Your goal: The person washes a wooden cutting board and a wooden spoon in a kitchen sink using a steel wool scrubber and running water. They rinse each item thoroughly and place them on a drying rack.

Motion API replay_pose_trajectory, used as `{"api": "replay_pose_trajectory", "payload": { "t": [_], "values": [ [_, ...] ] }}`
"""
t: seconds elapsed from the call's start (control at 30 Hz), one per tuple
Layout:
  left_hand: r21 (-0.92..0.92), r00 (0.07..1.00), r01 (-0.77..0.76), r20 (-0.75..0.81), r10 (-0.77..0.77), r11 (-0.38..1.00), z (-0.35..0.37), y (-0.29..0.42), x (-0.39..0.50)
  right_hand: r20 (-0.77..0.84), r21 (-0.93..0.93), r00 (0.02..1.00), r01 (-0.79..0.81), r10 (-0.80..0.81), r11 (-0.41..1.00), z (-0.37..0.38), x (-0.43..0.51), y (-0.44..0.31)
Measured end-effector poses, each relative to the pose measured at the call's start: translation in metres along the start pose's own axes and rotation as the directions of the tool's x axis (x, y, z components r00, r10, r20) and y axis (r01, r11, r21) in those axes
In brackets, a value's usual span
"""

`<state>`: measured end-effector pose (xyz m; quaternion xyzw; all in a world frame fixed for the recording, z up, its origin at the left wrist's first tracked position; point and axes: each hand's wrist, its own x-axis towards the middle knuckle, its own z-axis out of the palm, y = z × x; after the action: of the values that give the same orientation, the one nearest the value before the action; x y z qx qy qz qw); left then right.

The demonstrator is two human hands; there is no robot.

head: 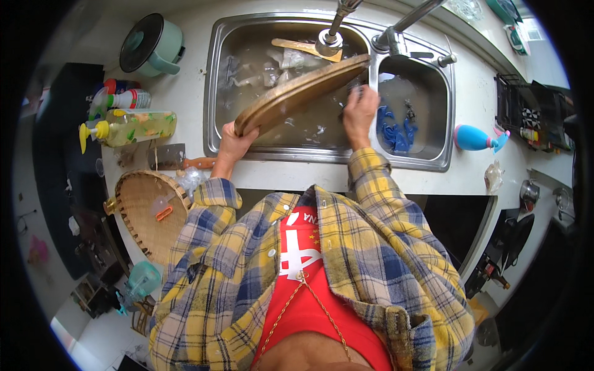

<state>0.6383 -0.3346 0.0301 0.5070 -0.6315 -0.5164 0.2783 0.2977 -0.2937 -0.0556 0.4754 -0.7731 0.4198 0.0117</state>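
Note:
My left hand [234, 143] grips the near left edge of a thick wooden cutting board [301, 92]. The board is tilted up on edge over the large sink basin [214, 92], which holds cloudy water. My right hand [361, 113] is beside the board's right part, fingers curled around a small dark scourer [344, 113], blurred and mostly hidden. Behind the board, a wooden spatula [297, 45] and a crumpled pale plastic bag [278, 65] lie in the water. Above the board's far end hangs the faucet's spray head [329, 42].
The smaller basin [431, 143] contains a blue cloth [394, 132]. Left of the sink are a mint-green pot [164, 48], a yellow pump bottle [139, 127], a cleaver [169, 156] and a woven basket [139, 204]. A blue spray bottle [473, 137] lies on the right counter.

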Motion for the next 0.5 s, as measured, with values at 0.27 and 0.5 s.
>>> {"api": "replay_pose_trajectory", "payload": {
  "t": [0.27,0.5],
  "values": [
    [-0.154,0.993,0.12,0.033,-0.116,0.981,0.0,0.032,0.005,0.969,-0.146,0.232,0.252,0.086,0.957,0.035,-0.048,-0.051],
    [-0.147,0.999,-0.001,0.032,0.006,0.989,-0.003,0.068,0.02,0.418,0.526,0.866,0.015,-0.275,0.85,-0.057,-0.003,-0.157]
  ]
}}
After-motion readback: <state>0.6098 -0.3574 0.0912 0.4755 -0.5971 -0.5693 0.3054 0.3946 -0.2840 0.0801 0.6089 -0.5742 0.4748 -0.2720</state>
